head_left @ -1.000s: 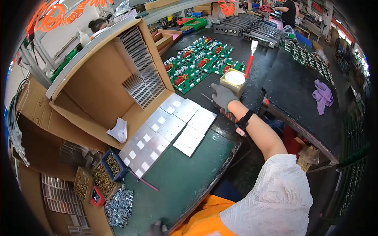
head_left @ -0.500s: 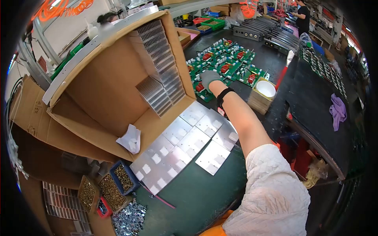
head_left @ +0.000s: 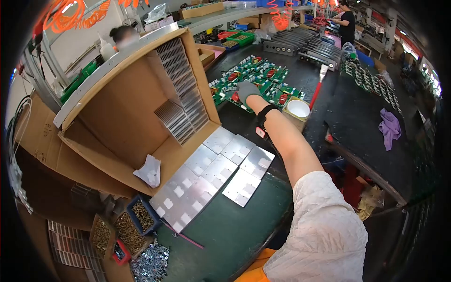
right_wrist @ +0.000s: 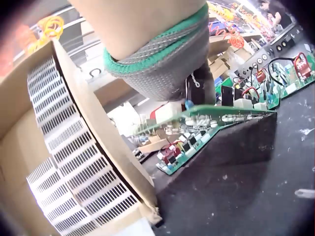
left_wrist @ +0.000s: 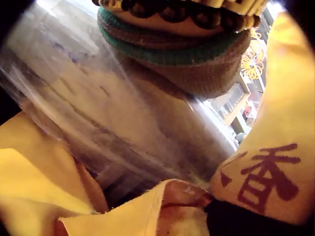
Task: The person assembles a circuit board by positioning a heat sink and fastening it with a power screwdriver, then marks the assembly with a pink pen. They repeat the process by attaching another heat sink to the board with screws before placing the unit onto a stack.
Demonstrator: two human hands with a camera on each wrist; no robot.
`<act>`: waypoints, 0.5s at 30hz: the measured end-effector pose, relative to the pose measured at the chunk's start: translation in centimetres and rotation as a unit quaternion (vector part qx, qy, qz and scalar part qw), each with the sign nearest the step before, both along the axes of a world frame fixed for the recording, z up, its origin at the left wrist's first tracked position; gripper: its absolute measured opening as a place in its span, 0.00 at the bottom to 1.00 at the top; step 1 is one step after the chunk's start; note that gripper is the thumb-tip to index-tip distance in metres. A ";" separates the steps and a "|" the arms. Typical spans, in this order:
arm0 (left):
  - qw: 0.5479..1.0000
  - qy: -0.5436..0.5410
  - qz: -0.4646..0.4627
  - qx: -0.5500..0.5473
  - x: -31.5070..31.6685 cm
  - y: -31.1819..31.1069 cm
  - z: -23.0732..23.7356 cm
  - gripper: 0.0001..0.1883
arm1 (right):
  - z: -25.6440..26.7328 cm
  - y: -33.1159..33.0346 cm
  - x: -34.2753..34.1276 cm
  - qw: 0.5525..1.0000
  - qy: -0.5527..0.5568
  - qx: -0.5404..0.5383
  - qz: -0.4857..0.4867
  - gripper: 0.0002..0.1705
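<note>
My right hand [head_left: 247,91], in a grey glove with a green cuff, is at the near-left of a group of green circuit boards [head_left: 270,75] on the black table. In the right wrist view it grips a circuit board [right_wrist: 206,115], which is tilted so that its soldered underside shows; the fingertips are hidden behind the parts. My left hand [left_wrist: 202,73] appears only in the left wrist view, gloved below a beaded bracelet, by clear plastic [left_wrist: 78,93] and yellow cloth [left_wrist: 290,113]. Its fingers are hidden.
Flat metal plates [head_left: 218,171], several with white patches, lie beside a cardboard box [head_left: 112,108] with finned metal parts [head_left: 181,70]. Right of the boards are a white-filled pot [head_left: 298,109] and a red-handled brush [head_left: 317,91]. Screw bins [head_left: 141,214] stand at front left.
My right hand has moved left from beside the pot to the circuit boards and now grips one. My left hand has left the bottom of the head view.
</note>
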State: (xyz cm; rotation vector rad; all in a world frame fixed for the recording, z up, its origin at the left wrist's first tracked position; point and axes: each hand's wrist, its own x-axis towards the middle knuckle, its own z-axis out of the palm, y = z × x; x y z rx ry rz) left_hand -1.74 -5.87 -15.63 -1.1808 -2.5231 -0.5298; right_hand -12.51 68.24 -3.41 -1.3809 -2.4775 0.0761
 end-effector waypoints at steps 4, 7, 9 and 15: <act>0.999 -0.034 0.041 -0.009 0.6 0.1 -0.4 0.10 | 4.5 -2.6 5.1 0.983 0.124 -0.118 0.060 0.16; 0.998 -0.019 0.026 0.048 0.2 0.8 -0.4 0.08 | 7.9 -8.6 9.1 0.916 0.283 -0.256 0.123 0.14; 0.998 -0.046 0.029 0.035 0.6 1.4 1.4 0.08 | 9.9 -13.7 11.6 0.911 0.269 -0.248 0.191 0.13; 0.980 -0.197 -0.007 0.027 -0.6 1.9 4.0 0.11 | 9.7 -28.1 13.1 0.762 0.129 -0.196 0.604 0.12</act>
